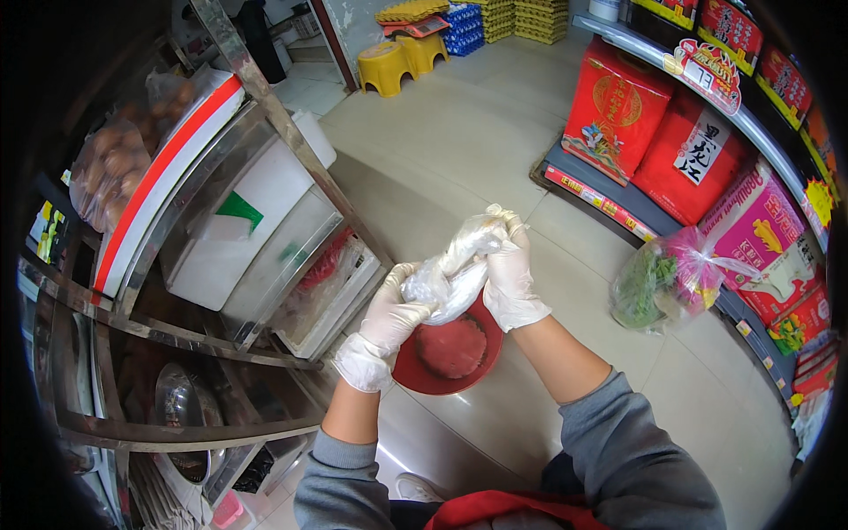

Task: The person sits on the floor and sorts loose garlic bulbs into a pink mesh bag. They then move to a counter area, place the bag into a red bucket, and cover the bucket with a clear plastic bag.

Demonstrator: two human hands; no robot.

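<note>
Both my hands wear thin white gloves and grip a crumpled clear plastic bag (457,285), which is stretched between them. My left hand (384,318) pinches its lower left part. Higher up, my right hand (513,278) holds the bunched upper end. Something pale seems to be inside the bag, but the folds hide what it is. Beneath it, a red plastic basin (487,371) stands on the floor, with reddish contents (450,348) that I cannot identify. The bag and my hands cover the basin's far rim.
To my left is a metal-framed rack (291,126) with white foam boxes (232,245) and bagged eggs (112,165). Shelves on the right hold red rice packages (616,112). A tied bag of greens (652,281) sits beside them. Yellow stools (391,63) and stacked egg trays (540,20) stand farther off.
</note>
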